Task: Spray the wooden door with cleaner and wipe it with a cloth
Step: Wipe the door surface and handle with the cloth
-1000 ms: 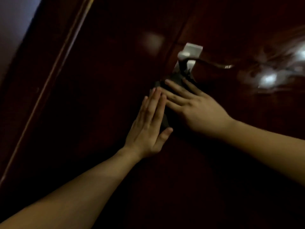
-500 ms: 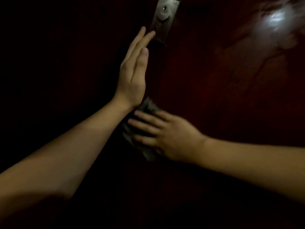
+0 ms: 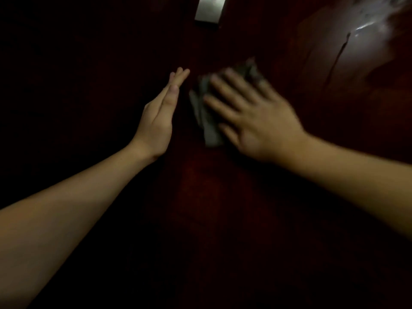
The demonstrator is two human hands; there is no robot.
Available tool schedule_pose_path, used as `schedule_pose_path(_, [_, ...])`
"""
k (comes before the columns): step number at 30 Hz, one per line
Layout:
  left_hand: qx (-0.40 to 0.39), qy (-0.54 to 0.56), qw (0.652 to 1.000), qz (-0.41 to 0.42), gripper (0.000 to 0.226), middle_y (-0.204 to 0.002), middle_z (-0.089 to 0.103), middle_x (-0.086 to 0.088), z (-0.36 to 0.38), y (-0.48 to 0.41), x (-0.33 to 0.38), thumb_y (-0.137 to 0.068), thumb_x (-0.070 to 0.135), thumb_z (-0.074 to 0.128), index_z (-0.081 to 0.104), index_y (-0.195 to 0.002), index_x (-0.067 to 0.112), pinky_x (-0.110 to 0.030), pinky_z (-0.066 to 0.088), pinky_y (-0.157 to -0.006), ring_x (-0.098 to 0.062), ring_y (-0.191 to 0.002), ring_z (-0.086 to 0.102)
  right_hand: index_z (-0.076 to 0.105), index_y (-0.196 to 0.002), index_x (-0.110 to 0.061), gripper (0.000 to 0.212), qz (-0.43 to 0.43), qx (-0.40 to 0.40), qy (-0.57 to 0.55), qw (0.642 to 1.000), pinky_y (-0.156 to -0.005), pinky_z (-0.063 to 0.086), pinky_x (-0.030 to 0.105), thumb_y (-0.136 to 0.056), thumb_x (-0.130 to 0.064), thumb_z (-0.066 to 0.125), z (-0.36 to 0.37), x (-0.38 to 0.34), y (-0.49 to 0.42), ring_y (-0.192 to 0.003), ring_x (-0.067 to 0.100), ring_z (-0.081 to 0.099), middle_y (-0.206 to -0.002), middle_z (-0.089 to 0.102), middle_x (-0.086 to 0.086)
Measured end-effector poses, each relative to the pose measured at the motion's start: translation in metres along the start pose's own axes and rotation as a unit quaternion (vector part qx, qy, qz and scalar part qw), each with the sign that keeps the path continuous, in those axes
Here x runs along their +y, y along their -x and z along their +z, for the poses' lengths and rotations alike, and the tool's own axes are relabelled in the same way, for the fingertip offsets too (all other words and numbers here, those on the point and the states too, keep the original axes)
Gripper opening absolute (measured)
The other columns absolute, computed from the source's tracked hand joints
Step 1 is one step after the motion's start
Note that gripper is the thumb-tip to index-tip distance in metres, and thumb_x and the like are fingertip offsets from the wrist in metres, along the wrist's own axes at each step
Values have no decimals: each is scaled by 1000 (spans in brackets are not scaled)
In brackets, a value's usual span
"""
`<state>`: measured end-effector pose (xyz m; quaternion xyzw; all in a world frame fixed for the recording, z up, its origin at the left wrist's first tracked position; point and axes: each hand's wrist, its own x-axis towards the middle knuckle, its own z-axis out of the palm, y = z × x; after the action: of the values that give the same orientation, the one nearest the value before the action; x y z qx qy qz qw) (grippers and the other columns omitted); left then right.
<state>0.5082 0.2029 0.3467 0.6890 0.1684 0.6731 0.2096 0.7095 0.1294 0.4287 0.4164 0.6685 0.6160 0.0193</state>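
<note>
At mid-height on the wooden door (image 3: 312, 103), below the metal lock plate (image 3: 209, 10), the right hand (image 3: 256, 123) presses the grey cloth (image 3: 206, 117) flat against the panel; its fingers are spread and straight, and nothing is pinched or wrapped, so the cloth is held by palm pressure alone. Motion blur on this hand and on the cloth indicates an active stroke.

Compared with 0.5 s ago, the cloth has shifted from a position near the left wrist to one farther up and to the right, just beside the fingers of the left hand (image 3: 159, 117); compared with 1 s ago, both hands have come down from the handle area. The left hand stands edge-on to the camera, fingers straight and together, holding nothing; it appears to brace the door, though contact cannot be confirmed in the dark. The plate now sits at the far edge of the view, well apart from both hands.

Far right, a glare patch (image 3: 365, 27) shows wet streaks. Judgement: spraying is done and wiping is under way; the streaked area to the right remains to be covered. No spray bottle is in view.
</note>
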Motion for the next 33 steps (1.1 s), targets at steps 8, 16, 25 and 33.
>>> schedule_pose_path(8, [10, -98, 995, 8, 50, -173, 13, 6, 22, 4, 10, -112, 39, 31, 33, -161, 27, -36, 8, -132, -3, -159, 5, 22, -164, -24, 68, 130, 8, -3, 992, -125, 12, 54, -101, -49, 20, -33, 84, -21, -159, 33, 6, -172, 11, 11])
schedule_pose_path(16, [32, -166, 985, 28, 58, -174, -4, 7, 70, 3, 15, -108, 47, 23, 23, -164, 30, -28, -13, -126, -1, -157, -14, 27, -162, -27, 61, -148, -72, -53, 985, -123, 18, 49, -104, -45, 36, 3, -7, 128, -160, 28, 5, -173, 12, 5])
schedule_pose_path(25, [53, -139, 989, 23, 62, -174, -12, 7, 143, -15, 73, -106, 50, 17, 12, -165, 33, -38, -22, -125, -4, -157, -20, 19, -164, -24, 67, 203, 12, 23, 979, -127, 6, 54, -103, -50, 21, -63, 230, 52, -159, 36, 5, -172, 10, 12])
schedule_pose_path(33, [65, -203, 977, 15, 68, -173, -17, 6, 172, -9, 85, -103, 56, 13, 4, -166, 31, -46, -20, -126, -5, -156, -25, 20, -164, -26, 65, -31, -64, 3, 997, -125, 19, 53, -104, -46, 34, -33, 115, 176, -160, 32, 0, -173, 6, 8])
